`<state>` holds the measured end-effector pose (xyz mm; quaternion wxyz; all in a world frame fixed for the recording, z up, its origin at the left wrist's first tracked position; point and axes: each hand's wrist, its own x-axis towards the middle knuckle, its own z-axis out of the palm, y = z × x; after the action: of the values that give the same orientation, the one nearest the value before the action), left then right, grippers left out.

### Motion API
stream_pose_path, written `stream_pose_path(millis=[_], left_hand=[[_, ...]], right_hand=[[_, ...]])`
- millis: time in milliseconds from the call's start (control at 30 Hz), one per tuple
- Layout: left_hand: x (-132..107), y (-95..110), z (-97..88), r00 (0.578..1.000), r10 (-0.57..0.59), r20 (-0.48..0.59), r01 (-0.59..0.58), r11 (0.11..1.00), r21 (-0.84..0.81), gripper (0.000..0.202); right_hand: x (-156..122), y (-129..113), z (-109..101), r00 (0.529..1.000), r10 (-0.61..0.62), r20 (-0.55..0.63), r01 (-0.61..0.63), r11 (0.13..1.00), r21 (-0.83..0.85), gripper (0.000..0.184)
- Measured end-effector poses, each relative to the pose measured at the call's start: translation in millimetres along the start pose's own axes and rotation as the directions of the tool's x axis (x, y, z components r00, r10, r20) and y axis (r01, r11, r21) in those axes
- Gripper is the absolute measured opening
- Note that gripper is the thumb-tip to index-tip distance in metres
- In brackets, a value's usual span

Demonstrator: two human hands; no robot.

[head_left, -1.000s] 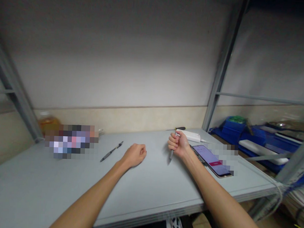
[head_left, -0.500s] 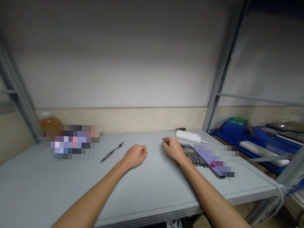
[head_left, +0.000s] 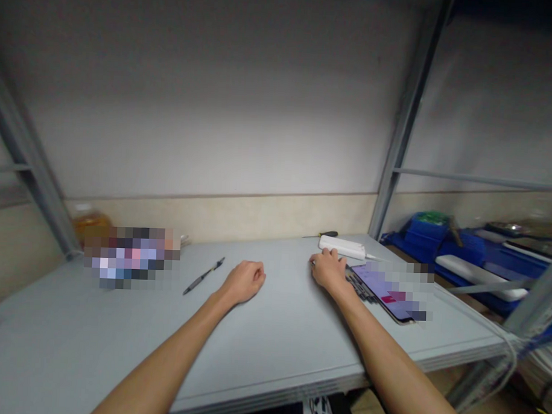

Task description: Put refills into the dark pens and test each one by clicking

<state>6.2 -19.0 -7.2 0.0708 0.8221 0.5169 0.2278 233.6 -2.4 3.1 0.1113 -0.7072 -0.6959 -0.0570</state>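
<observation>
Reference: 12 o'clock points at the wall, 6 o'clock at the seated person, as I see it from the room.

Left hand [head_left: 244, 281]: narrow. The fingers are curled into a loose fist, resting on the grey table [head_left: 275, 346]; the inside of the fist is hidden from me. A single pen [head_left: 204, 276], dark with a grey grip, lies at 9 o'clock from this hand, apart from it. It lies slanted, one end toward 1 o'clock and the other toward 7 o'clock.

Right hand [head_left: 328, 270]: at 3 o'clock from the left, palm down, fingers moderately parted over the pen row [head_left: 363, 290]. A small dark end shows at its 10 o'clock edge; I cannot tell whether the hand grips a pen there. The visible part of the row extends toward 4 o'clock, the pens side by side; the remainder is covered by the hand.

Surroundings: a phone [head_left: 376, 284] with a lit screen, partly masked by pixel blocks, lies just beside the row on its 3 o'clock side. A white oblong unit [head_left: 342, 247] with a cable lies at 1 o'clock from the right hand. A black-and-yellow screwdriver [head_left: 329, 234] lies behind it, near the wall [head_left: 242, 133].
</observation>
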Motion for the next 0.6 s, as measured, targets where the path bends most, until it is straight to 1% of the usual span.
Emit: stream_pose_path(millis=[200, 267, 367, 400, 467, 533, 600], left_hand=[[-0.4, 0.5, 0.1, 1.000, 0.007, 0.016, -0.007, 1.000, -0.012, 0.020], [-0.2, 1.2, -1.5, 1.000, 0.005, 0.008, -0.005, 0.999, 0.036, 0.020], [-0.5, 1.8, -5.8, 0.997, -0.014, -0.070, 0.027, 0.982, 0.185, 0.017], [-0.8, 1.5, -7.3, 0.994, -0.044, -0.099, 0.067, 0.968, 0.244, 0.019], [-1.7, -0.1, -10.2, 0.978, -0.146, -0.146, 0.189, 0.918, 0.348, 0.026], [-3.0, -3.2, -12.6, 0.945, -0.270, -0.184, 0.324, 0.848, 0.420, 0.031], [-4.2, -7.8, -14.6, 0.904, -0.371, -0.210, 0.427, 0.782, 0.454, 0.033]], right_hand=[[2.8, 1.0, 2.1, 1.000, -0.003, 0.021, 0.002, 1.000, 0.028, 0.032], [3.4, 1.6, 3.5, 1.000, -0.005, 0.014, 0.004, 0.999, 0.034, 0.031], [3.4, 1.3, 4.8, 1.000, -0.012, -0.009, 0.012, 0.999, 0.046, 0.029], [3.1, 0.7, 4.9, 1.000, -0.016, -0.019, 0.017, 0.998, 0.053, 0.028], [2.2, -1.4, 4.5, 0.999, -0.029, -0.042, 0.032, 0.997, 0.070, 0.029], [1.0, -4.2, 3.6, 0.996, -0.054, -0.071, 0.060, 0.994, 0.088, 0.030], [-0.1, -7.1, 2.7, 0.991, -0.093, -0.100, 0.103, 0.989, 0.105, 0.030]])
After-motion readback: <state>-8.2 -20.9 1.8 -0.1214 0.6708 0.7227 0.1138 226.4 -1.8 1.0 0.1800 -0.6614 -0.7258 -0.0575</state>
